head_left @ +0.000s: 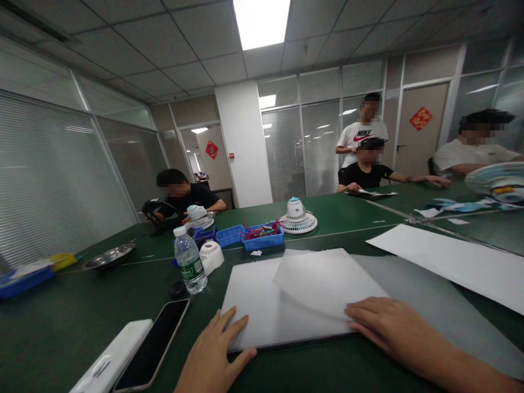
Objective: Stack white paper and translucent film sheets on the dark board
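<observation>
A stack of white paper sheets (286, 297) lies on the green table (53, 327) in front of me, the top sheet turned at an angle. My left hand (215, 352) rests flat on the stack's near left corner, fingers spread. My right hand (387, 325) presses flat on the near right edge of the top sheet. Neither hand grips anything.
A black phone (153, 344) and a white case (112, 357) lie at the near left. A water bottle (189, 261), blue trays (262, 237), small white fans (297, 215) and a metal dish (109, 255) stand further back. Several people sit across the table. A big sheet (450, 259) lies to the right.
</observation>
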Demonstrator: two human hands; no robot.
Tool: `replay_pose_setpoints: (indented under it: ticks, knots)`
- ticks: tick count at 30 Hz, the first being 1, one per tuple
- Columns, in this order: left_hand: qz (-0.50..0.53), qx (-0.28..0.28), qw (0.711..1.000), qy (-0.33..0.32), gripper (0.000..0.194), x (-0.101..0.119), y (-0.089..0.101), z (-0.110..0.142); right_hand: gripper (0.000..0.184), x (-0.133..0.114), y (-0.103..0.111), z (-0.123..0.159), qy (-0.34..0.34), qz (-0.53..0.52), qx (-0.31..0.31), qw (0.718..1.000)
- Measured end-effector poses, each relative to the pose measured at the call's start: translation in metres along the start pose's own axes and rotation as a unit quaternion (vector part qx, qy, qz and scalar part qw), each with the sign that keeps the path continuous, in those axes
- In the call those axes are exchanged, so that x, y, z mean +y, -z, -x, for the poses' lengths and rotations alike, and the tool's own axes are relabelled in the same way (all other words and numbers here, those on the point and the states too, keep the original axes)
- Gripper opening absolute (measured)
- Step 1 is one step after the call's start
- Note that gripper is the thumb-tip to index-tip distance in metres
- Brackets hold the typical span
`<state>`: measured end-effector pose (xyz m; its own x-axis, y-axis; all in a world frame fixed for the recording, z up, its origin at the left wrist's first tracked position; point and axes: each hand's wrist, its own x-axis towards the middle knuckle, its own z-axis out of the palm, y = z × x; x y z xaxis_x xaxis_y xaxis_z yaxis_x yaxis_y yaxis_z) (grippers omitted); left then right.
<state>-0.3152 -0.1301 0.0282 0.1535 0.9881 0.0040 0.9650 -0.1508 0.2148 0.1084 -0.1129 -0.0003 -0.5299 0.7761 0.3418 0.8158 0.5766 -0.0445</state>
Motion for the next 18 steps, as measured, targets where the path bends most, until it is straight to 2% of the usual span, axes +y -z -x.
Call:
replay_pose_setpoints:
  ticks: [2,4,6,10,14,18]
  knots:
    - [-0.006,-0.004,1.000,0.004,0.063,0.002,0.000,0.000,0.040,-0.013,0.000,-0.002,0.040,-0.005,-0.008,0.999]
    - [-0.010,-0.008,1.000,0.005,0.063,0.003,0.001,-0.001,0.045,-0.012,0.001,-0.002,0.049,-0.008,-0.001,0.999]
    - [-0.013,-0.012,1.000,0.009,0.063,0.004,0.002,-0.003,0.048,0.000,0.001,0.000,0.021,-0.005,0.021,1.000]
    - [-0.022,-0.016,1.000,0.010,0.066,0.003,-0.001,-0.006,0.044,0.035,0.003,0.007,-0.079,0.033,0.077,0.993]
    - [-0.028,-0.016,0.999,0.012,0.072,0.000,-0.007,-0.008,0.045,0.049,0.010,0.009,-0.098,0.025,0.042,0.994]
    - [-0.026,-0.017,0.999,0.010,0.075,-0.002,-0.009,-0.008,0.043,0.035,0.017,0.005,-0.065,-0.020,0.003,0.998]
